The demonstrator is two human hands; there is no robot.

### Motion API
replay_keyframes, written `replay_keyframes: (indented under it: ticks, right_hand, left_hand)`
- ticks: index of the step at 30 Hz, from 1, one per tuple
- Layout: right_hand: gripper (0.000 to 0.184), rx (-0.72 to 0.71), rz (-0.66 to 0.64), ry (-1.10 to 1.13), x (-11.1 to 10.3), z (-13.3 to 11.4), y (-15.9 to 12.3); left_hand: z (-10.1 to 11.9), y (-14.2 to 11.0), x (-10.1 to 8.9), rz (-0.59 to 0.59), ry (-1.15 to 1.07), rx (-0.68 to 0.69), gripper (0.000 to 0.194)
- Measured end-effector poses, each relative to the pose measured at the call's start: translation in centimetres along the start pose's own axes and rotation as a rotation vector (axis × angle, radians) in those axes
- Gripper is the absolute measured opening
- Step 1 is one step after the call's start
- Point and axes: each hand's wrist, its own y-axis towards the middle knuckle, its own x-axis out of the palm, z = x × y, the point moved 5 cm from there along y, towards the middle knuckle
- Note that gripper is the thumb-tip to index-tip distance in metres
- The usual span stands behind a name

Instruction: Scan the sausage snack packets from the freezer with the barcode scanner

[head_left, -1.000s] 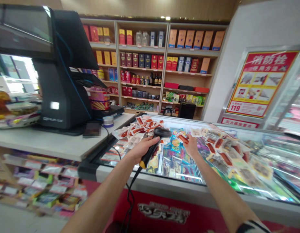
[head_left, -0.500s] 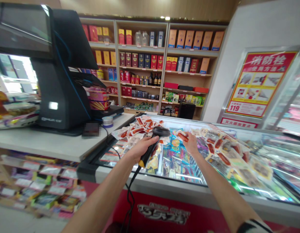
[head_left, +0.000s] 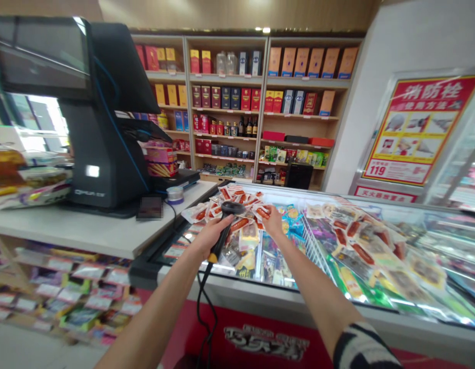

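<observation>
My left hand is wrapped round the handle of a black and yellow barcode scanner, its cable hanging down over the freezer front. In the fingers of my right hand is a packaged sausage, just right of the scanner head. Beneath and behind the scanner lies a pile of packaged sausages on the glass top of a chest freezer. Farther right on the glass is a second group of packets, some with sausages and some with pale or dark contents.
A counter on the left carries a checkout terminal, a small round tub and snack packs. Shelves of boxes and bottles stand behind the freezer. A red and yellow poster hangs on the right wall.
My right hand has moved left with the packaged sausage, from over the freezer's middle to beside the left pile. The scanner has shifted slightly left. The view has turned a little.
</observation>
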Motion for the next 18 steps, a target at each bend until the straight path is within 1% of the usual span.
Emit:
replay_keyframes:
  ticks: [3, 5, 7, 8, 9, 11, 16, 18]
  right_hand:
    - [0.035, -0.029, -0.062, 0.016, 1.6, -0.7, 0.0]
    - [0.035, -0.069, -0.107, 0.020, 1.9, -0.5, -0.2]
    - [0.037, -0.083, -0.126, -0.010, 1.2, 0.4, -0.4]
    - [0.038, -0.074, -0.121, -0.048, 0.4, 1.2, -0.5]
    - [0.038, -0.049, -0.107, -0.103, -0.8, 2.3, -0.6]
    - [0.037, 0.041, -0.062, -0.257, -3.8, 4.8, -1.0]
    - [0.036, 0.297, 0.054, -0.702, -13.2, 11.6, -2.8]
    - [0.035, 0.421, 0.040, -0.809, -15.8, 13.9, -3.5]
  left_hand:
    - [0.1, -0.2, -0.2, 0.004, -0.012, -0.015, 0.035]
    - [0.2, -0.3, -0.1, -0.003, -0.020, -0.016, 0.035]
    - [0.2, -0.2, 0.4, -0.020, -0.019, -0.007, 0.035]
    - [0.2, -0.1, 0.7, -0.032, -0.014, 0.000, 0.035]
    - [0.1, 0.0, 1.1, -0.044, -0.008, 0.003, 0.036]
    - [-0.1, 0.2, 2.1, -0.070, 0.002, 0.000, 0.036]
    - [-0.5, 0.5, 5.1, -0.152, 0.012, -0.014, 0.035]
    - [-0.5, 0.5, 6.0, -0.172, 0.016, -0.019, 0.035]
